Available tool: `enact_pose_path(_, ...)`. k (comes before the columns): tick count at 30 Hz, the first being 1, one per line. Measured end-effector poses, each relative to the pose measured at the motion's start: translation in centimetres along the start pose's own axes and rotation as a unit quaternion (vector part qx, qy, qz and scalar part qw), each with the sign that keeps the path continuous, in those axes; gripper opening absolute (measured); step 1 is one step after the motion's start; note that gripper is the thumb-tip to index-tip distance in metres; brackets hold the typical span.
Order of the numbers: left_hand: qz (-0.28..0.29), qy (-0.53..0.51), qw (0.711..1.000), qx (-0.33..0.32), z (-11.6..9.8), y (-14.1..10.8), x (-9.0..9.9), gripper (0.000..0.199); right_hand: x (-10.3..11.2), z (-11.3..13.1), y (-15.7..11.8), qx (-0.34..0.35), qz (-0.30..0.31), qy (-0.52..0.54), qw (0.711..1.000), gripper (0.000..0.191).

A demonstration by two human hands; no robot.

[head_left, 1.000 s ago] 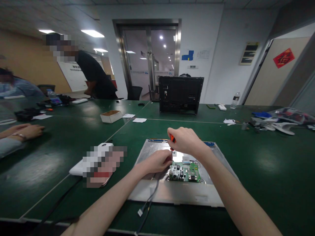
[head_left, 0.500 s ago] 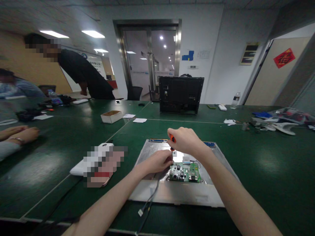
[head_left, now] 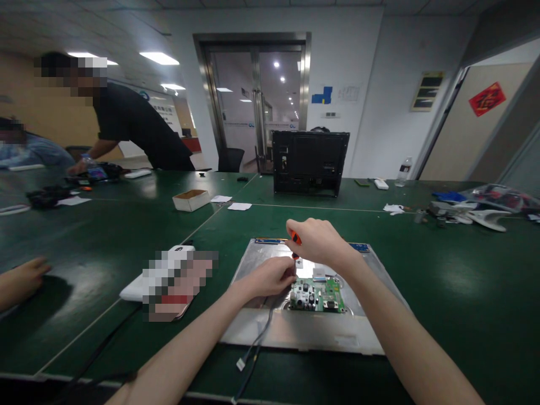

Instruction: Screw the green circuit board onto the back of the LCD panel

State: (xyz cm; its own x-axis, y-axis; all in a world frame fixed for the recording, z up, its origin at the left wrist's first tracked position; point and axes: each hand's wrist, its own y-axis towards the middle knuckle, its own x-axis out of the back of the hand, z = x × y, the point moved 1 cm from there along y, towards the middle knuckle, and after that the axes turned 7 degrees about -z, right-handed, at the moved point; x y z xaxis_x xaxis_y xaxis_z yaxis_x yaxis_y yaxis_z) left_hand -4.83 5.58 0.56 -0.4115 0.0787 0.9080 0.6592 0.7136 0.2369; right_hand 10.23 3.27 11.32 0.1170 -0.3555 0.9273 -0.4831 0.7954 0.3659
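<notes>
My right hand (head_left: 318,239) is closed round the orange-and-black handle of a screwdriver (head_left: 296,238), held upright with its shaft pointing down. The shaft's tip is hidden by my left hand (head_left: 276,275), whose fingers are pinched together at the upper left corner of a green circuit board (head_left: 318,296); what they hold cannot be made out. That board lies on the silver metal back of a flat display panel (head_left: 312,332), which rests on the table. From beside my left hand, a dark cable (head_left: 265,329) with a white connector (head_left: 241,364) runs over the panel's near edge.
Left of the panel lie a white object (head_left: 137,287) and a pink phone-like item (head_left: 179,306). Beyond stand an open white box (head_left: 192,201) and a black monitor housing (head_left: 311,163). Loose parts (head_left: 489,219) sit at right. A co-worker's hand (head_left: 23,281) is at far left.
My hands and the screwdriver look almost unmoved. At left, the co-worker's clasped hands have parted, one now nearer. The standing person in black has reached an arm down to the table.
</notes>
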Motion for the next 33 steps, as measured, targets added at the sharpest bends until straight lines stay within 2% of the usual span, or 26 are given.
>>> enact_pose_path(4,-0.006,-0.011,1.0,-0.007,0.04,-0.03,-0.09,0.004,0.05,0.05,-0.17,0.009,0.001,0.022,1.0,0.022)
enact_pose_path(11,-0.009,-0.006,1.0,-0.01,-0.05,0.03,-0.02,0.005,0.01,-0.08,0.09,-0.002,-0.001,0.001,1.0,0.028)
enact_pose_path(16,-0.008,-0.007,1.0,-0.01,-0.19,-0.04,0.02,0.009,-0.31,-0.11,-0.02,0.001,-0.013,0.001,1.0,0.016)
enact_pose_path(22,-0.005,-0.022,1.0,-0.013,-0.17,-0.06,0.04,0.012,-0.36,-0.19,-0.07,0.007,-0.033,0.007,0.999,0.018)
enact_pose_path(26,-0.004,-0.024,1.0,-0.003,-0.3,0.0,0.15,0.012,-0.33,-0.26,0.17,-0.008,-0.016,-0.006,1.0,0.025)
enact_pose_path(30,-0.002,-0.021,1.0,0.002,-0.29,0.03,0.16,0.012,-0.21,-0.13,0.14,-0.01,-0.003,-0.007,1.0,0.018)
enact_pose_path(33,0.0,-0.024,1.0,-0.004,-0.19,0.03,0.13,0.012,0.0,0.03,-0.07,0.001,-0.001,0.011,1.0,0.021)
